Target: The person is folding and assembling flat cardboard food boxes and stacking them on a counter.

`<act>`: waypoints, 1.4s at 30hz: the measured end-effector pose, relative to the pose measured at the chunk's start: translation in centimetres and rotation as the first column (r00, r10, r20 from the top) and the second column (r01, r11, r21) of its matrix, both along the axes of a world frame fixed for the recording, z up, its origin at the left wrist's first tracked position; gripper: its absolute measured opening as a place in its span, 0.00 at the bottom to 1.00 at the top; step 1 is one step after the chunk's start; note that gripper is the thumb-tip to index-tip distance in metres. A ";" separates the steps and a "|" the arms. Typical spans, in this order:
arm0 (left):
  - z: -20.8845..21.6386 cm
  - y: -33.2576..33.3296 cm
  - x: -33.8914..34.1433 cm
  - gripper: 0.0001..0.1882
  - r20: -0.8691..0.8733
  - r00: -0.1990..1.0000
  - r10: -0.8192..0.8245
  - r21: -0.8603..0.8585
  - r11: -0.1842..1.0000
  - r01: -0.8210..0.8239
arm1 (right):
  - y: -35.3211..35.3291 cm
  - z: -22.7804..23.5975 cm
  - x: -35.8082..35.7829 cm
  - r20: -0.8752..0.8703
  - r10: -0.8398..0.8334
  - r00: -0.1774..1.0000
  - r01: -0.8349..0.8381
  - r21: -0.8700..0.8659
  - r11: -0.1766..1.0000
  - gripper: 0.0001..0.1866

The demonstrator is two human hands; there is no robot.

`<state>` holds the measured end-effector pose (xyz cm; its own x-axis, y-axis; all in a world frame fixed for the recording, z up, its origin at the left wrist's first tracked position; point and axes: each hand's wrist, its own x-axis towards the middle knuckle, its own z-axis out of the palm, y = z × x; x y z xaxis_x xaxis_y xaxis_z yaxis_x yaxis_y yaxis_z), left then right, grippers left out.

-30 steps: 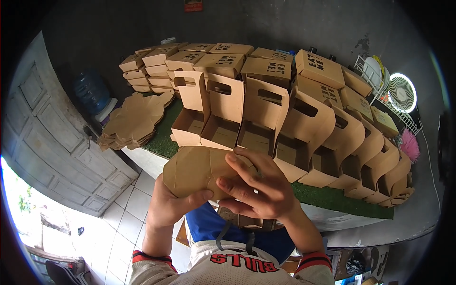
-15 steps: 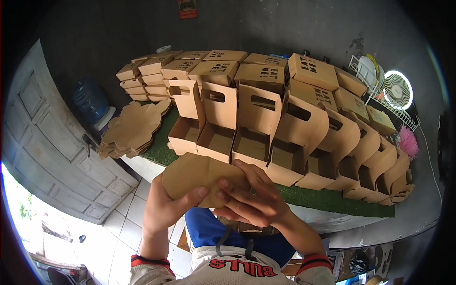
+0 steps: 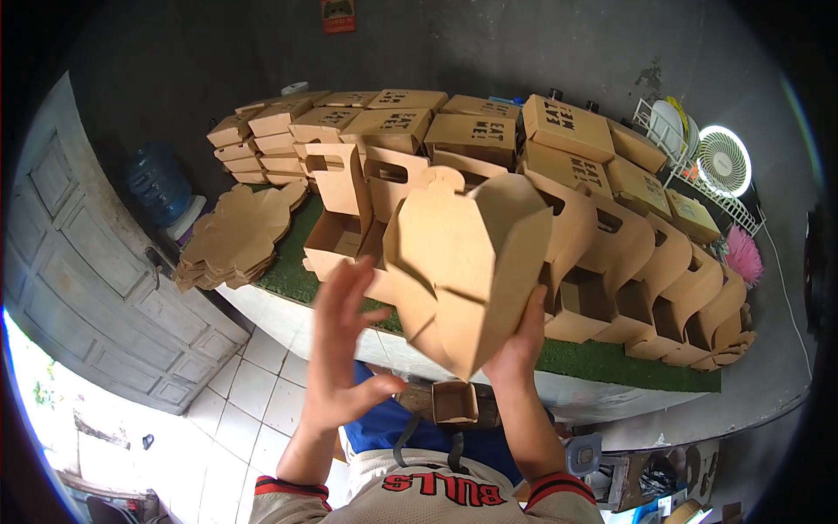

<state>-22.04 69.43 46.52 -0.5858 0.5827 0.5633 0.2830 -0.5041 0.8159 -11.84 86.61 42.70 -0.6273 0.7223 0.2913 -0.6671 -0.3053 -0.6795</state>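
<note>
In front of my chest I hold up a partly folded brown cardboard box, its walls raised and scalloped flaps standing up. My right hand grips its lower right side, the thumb along the wall. My left hand is off the box to its left, fingers spread and slightly blurred. Behind the held box, a row of open cardboard carriers with handle slots runs along the table; it hides some of them. To the left lies a stack of flat cardboard blanks.
Closed printed boxes are piled along the back of the green-topped table. A small open box sits low by my lap. A dish rack, a white fan and a pink duster stand at right. A water bottle stands left.
The cardboard, earlier held folded low between both hands, is now raised, opened out and turned. My left hand has let go and spread; my right hand has moved to the box's lower right.
</note>
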 end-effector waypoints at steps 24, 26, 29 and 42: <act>-18.1 0.9 2.7 0.38 0.322 0.885 -0.336 -0.489 0.742 0.459 | 1.9 -9.2 15.4 0.669 0.039 0.742 -0.383 0.377 0.843 0.79; -20.6 1.1 2.7 0.27 0.229 0.897 -0.378 -0.810 0.437 0.391 | 1.8 -10.7 15.8 0.740 -0.093 0.666 -0.460 0.506 0.730 0.78; -23.6 1.7 4.7 0.19 -0.345 0.826 -0.446 -0.791 0.612 0.000 | 1.6 -12.7 15.7 0.783 -0.116 0.611 -0.517 0.505 0.691 0.76; -26.8 -1.4 5.0 0.11 -0.505 0.713 -0.486 -0.740 0.669 -0.068 | 0.7 -18.4 14.0 0.838 0.144 0.526 -0.587 0.235 0.775 0.69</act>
<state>-17.01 67.99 19.74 -0.0646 0.9913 0.1143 0.8052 -0.0158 0.5928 2.19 87.33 24.26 -0.9331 0.2902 -0.2125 0.2463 0.0852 -0.9654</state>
